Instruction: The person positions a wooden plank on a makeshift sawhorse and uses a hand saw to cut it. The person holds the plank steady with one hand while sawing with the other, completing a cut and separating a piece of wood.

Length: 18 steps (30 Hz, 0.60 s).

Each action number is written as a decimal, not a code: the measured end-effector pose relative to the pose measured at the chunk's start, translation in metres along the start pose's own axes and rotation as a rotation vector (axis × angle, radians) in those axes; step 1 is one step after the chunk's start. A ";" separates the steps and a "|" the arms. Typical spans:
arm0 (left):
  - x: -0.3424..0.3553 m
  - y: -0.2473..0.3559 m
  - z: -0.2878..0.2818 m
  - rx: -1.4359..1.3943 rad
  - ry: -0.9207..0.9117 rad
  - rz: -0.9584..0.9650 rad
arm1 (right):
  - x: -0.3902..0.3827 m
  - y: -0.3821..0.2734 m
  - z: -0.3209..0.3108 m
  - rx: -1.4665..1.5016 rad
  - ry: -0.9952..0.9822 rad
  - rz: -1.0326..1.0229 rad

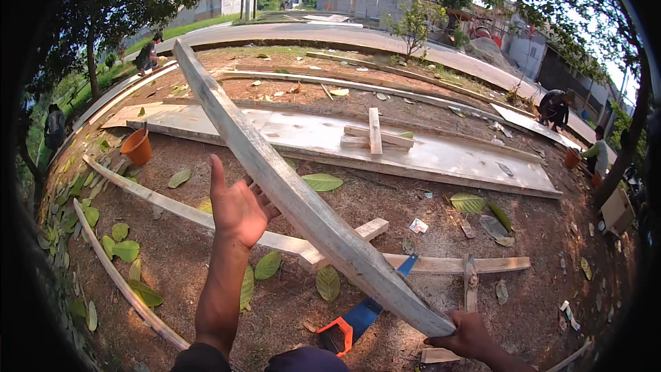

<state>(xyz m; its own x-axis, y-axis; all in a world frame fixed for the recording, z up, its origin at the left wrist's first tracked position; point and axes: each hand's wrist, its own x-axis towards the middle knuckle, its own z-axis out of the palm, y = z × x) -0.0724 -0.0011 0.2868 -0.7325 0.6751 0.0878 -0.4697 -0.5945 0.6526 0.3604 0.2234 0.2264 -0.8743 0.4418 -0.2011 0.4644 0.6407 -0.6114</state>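
A long, weathered wooden beam [296,208] slants across the view in front of me, its far end raised toward the upper left. My right hand [465,336] grips the near end at lower right. Beside the beam's middle, my left hand [237,210] is open, thumb up and palm turned toward the wood. Its fingertips reach the beam's edge; whether they touch it I cannot tell. Below lies a handsaw [363,317] with a blue blade and orange handle, partly covered by the beam. Another long timber [454,264] rests across short wood pieces on the ground.
A pale formwork panel [303,132] lies beyond, with short wood blocks [375,134] on it. An orange bucket [138,147] stands at left. A curved-looking strip [124,279] lies at lower left among leaves. Other people [555,107] crouch at the far right and far left.
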 end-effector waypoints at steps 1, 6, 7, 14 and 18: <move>0.007 -0.040 -0.045 -0.018 0.038 -0.066 | 0.000 0.016 0.006 -0.084 -0.050 0.002; -0.101 -0.144 -0.144 -0.040 0.407 -0.118 | -0.027 0.071 0.043 -0.262 -0.182 -0.027; -0.145 -0.152 -0.158 0.017 0.487 -0.177 | -0.030 0.081 0.050 -0.283 -0.241 -0.025; -0.253 -0.224 -0.213 0.093 0.604 -0.444 | -0.111 0.168 0.074 -0.335 -0.473 0.134; -0.248 -0.234 -0.208 0.138 0.369 -0.636 | -0.109 0.196 0.062 -0.372 -0.467 0.252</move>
<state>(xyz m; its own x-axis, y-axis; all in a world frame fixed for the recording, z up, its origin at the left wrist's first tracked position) 0.1171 -0.1205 -0.0439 -0.4692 0.6652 -0.5809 -0.8097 -0.0614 0.5837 0.5382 0.2624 0.0810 -0.6626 0.3415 -0.6665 0.6082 0.7647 -0.2128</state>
